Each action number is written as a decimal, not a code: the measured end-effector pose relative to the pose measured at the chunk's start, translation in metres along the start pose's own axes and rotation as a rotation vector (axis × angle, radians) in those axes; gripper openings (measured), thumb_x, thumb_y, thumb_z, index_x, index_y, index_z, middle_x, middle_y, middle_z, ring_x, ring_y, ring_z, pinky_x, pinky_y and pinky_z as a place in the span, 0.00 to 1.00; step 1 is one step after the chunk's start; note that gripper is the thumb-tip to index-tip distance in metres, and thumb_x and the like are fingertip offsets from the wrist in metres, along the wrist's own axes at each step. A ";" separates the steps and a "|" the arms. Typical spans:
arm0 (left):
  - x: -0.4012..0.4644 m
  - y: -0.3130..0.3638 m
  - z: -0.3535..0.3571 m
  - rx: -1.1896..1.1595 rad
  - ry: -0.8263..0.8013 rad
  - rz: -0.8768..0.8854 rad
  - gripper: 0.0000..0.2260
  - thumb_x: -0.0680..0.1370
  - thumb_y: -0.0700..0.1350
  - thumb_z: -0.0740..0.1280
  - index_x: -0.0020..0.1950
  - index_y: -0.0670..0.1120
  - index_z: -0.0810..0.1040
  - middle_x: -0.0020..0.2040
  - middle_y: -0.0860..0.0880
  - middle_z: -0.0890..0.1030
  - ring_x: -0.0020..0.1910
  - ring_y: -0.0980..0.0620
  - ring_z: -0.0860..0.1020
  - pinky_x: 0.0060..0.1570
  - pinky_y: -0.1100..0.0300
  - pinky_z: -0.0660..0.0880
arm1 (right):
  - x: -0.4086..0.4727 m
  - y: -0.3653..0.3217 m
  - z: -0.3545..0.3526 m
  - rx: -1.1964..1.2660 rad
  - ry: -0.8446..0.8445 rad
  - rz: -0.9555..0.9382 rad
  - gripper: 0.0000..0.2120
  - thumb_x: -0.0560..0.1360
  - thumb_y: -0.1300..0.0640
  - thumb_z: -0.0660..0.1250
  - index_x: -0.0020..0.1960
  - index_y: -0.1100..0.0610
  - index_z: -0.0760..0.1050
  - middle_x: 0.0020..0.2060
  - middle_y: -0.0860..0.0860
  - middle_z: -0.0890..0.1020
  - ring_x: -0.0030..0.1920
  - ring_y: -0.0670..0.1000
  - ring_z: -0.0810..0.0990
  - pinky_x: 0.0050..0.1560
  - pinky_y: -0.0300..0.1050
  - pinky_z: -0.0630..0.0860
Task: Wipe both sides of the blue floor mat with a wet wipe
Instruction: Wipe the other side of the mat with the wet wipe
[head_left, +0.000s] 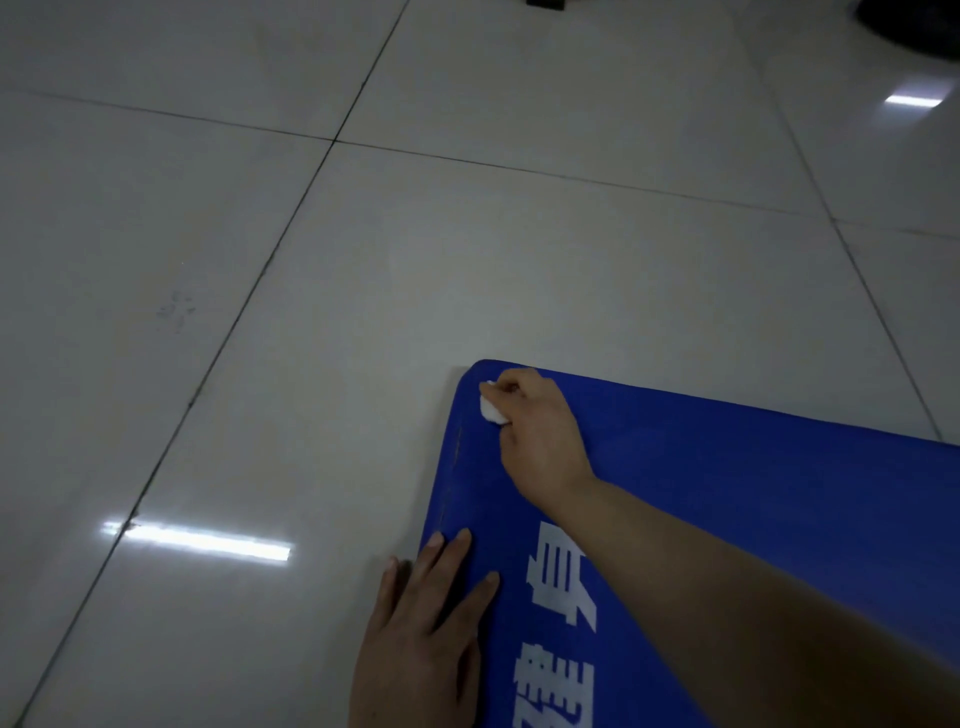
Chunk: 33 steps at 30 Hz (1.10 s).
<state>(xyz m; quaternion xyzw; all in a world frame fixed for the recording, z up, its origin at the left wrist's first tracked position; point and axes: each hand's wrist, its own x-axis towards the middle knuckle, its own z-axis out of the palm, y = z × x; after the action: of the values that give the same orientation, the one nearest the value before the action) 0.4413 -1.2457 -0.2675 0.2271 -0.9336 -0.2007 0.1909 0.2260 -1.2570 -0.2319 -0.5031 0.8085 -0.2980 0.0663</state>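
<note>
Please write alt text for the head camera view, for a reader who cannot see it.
A person's right hand presses a crumpled white wet wipe onto the far corner of a blue floor mat with white printed characters. The left hand lies flat with straight fingers across the mat's left edge, on a glossy tiled floor.

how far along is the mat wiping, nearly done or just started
Cannot tell what is already wiped: no wet streaks show. In hand: the right hand grips the wet wipe at the far left corner of the blue floor mat, printed side up, while the left hand presses its left edge flat. Left: the underside at least, since the mat is not yet flipped.
</note>
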 end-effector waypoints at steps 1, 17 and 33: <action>0.000 0.000 0.000 -0.005 -0.005 0.004 0.19 0.84 0.54 0.44 0.65 0.56 0.71 0.75 0.54 0.61 0.71 0.48 0.66 0.66 0.37 0.64 | -0.004 0.002 0.001 0.018 -0.006 -0.013 0.20 0.73 0.73 0.58 0.64 0.66 0.75 0.59 0.56 0.76 0.58 0.51 0.73 0.60 0.34 0.69; 0.003 0.000 -0.001 -0.027 0.011 0.020 0.17 0.83 0.52 0.48 0.66 0.56 0.71 0.75 0.53 0.63 0.73 0.49 0.63 0.71 0.46 0.59 | 0.005 0.072 -0.038 -0.157 -0.063 -0.018 0.27 0.74 0.76 0.60 0.70 0.61 0.68 0.70 0.52 0.68 0.72 0.55 0.66 0.72 0.33 0.52; 0.004 0.001 -0.003 -0.035 0.013 0.019 0.18 0.75 0.47 0.57 0.64 0.55 0.72 0.72 0.51 0.67 0.71 0.48 0.65 0.70 0.43 0.62 | -0.030 0.112 -0.076 -0.355 0.104 0.375 0.27 0.77 0.75 0.55 0.74 0.61 0.62 0.74 0.51 0.63 0.73 0.51 0.63 0.70 0.36 0.56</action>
<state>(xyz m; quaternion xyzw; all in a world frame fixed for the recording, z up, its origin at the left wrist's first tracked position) 0.4389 -1.2481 -0.2640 0.2161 -0.9308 -0.2137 0.2030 0.1229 -1.1639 -0.2375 -0.3323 0.9296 -0.1594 -0.0106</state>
